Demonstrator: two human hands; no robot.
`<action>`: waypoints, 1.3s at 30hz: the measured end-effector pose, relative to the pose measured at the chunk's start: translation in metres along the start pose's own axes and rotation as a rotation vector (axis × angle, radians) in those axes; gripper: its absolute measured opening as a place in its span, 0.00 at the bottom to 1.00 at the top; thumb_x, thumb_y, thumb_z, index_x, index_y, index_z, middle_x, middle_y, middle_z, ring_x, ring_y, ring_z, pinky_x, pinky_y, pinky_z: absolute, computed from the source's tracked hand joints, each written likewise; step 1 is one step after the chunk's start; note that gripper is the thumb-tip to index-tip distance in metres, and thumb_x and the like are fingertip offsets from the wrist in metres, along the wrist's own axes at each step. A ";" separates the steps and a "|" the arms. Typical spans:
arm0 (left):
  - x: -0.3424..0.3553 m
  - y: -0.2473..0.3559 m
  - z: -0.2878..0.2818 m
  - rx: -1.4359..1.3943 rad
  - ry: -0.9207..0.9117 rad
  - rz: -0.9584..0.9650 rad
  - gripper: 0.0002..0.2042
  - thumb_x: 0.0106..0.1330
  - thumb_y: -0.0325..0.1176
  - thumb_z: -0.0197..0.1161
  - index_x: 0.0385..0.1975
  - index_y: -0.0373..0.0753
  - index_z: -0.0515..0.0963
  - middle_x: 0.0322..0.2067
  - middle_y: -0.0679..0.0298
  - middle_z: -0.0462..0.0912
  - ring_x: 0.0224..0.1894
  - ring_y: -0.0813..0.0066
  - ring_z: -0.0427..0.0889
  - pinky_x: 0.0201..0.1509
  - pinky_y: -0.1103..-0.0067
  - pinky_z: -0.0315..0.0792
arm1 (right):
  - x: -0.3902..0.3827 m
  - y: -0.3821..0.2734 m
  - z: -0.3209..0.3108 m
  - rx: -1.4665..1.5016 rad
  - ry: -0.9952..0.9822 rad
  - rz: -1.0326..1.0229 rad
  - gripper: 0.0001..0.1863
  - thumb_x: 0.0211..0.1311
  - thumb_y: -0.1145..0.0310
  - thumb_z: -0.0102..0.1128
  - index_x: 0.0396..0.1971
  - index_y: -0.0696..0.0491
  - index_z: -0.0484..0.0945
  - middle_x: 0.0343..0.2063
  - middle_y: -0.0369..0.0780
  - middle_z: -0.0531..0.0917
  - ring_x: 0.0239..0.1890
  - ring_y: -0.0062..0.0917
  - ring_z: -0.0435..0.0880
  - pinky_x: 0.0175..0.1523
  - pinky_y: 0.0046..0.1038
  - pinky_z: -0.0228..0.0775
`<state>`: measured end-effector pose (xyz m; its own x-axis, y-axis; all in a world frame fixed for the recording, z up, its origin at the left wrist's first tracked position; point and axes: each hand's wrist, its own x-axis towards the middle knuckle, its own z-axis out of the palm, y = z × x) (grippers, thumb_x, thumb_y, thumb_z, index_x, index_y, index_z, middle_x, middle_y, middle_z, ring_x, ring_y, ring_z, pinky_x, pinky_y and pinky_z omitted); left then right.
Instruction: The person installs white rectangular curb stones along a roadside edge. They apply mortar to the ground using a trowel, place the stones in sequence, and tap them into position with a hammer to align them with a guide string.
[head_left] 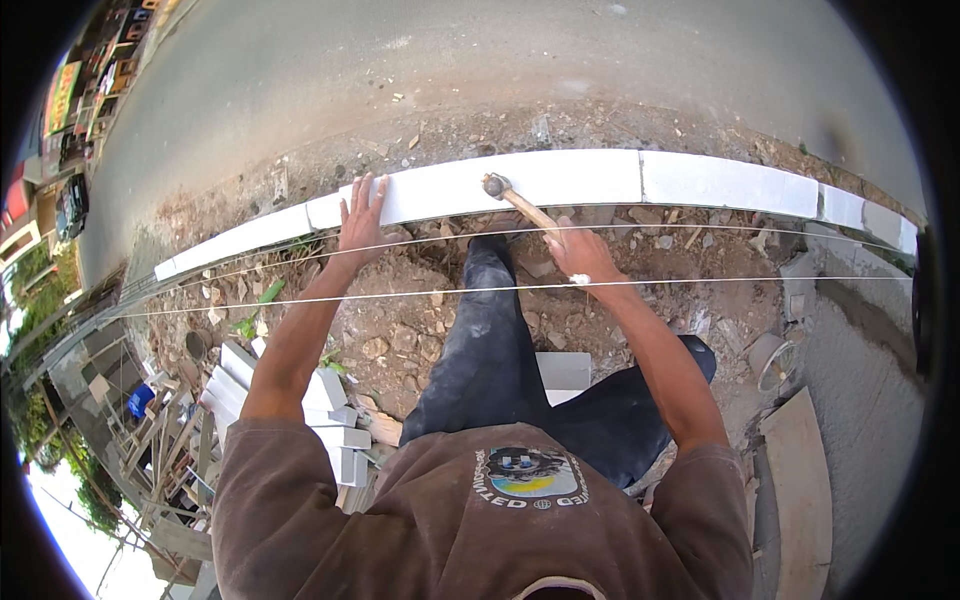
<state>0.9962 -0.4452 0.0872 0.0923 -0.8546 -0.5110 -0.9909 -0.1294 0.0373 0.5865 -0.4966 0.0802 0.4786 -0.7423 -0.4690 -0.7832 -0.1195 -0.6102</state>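
A row of white blocks (pixel 570 180) runs across in front of me, set end to end with thin joints between them. My left hand (pixel 362 222) rests with fingers spread on the near edge and top of a block left of centre. In my right hand (pixel 580 255) is a hammer (pixel 530 210), gripped by its wooden handle. The hammer's dark, rounded head lies at the top of the long middle block, to the right of my left hand; whether it touches cannot be told. Nothing is between my left fingers.
Two taut strings (pixel 440 293) cross over the rubble-strewn soil (pixel 400 345) between me and the blocks. Loose white blocks (pixel 335 410) and wood scraps lie at left. A bucket (pixel 770 360) and a curved board (pixel 798 490) are at right. Beyond the row lies a grey road (pixel 480 60).
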 end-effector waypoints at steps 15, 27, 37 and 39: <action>0.038 0.156 0.037 -0.079 0.221 0.058 0.47 0.61 0.20 0.61 0.79 0.59 0.48 0.78 0.48 0.42 0.80 0.44 0.39 0.69 0.27 0.44 | -0.046 0.041 -0.025 0.199 0.293 0.046 0.17 0.71 0.60 0.61 0.35 0.60 0.73 0.22 0.57 0.79 0.29 0.58 0.81 0.33 0.51 0.69; 0.041 0.148 0.038 -0.068 0.245 0.102 0.48 0.61 0.15 0.56 0.78 0.66 0.50 0.78 0.49 0.43 0.80 0.44 0.41 0.70 0.28 0.46 | -0.049 0.084 -0.038 0.092 0.286 0.121 0.16 0.73 0.59 0.58 0.38 0.60 0.72 0.27 0.61 0.80 0.36 0.63 0.80 0.39 0.56 0.69; 0.037 0.145 0.045 -0.026 0.242 0.078 0.47 0.61 0.17 0.60 0.78 0.67 0.51 0.78 0.49 0.44 0.80 0.45 0.41 0.70 0.29 0.48 | -0.051 0.077 -0.046 0.120 0.243 0.108 0.18 0.74 0.56 0.58 0.36 0.59 0.73 0.25 0.58 0.79 0.33 0.60 0.80 0.35 0.49 0.70; 0.040 0.145 0.047 -0.003 0.244 0.069 0.46 0.63 0.18 0.58 0.77 0.67 0.51 0.78 0.50 0.44 0.80 0.45 0.41 0.70 0.29 0.48 | -0.049 0.068 -0.049 0.177 0.256 0.105 0.18 0.74 0.56 0.58 0.36 0.58 0.73 0.25 0.58 0.79 0.32 0.59 0.80 0.34 0.48 0.70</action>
<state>0.8519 -0.4748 0.0318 0.0460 -0.9575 -0.2847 -0.9954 -0.0680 0.0679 0.4899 -0.5005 0.0927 0.2661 -0.8886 -0.3736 -0.7313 0.0663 -0.6788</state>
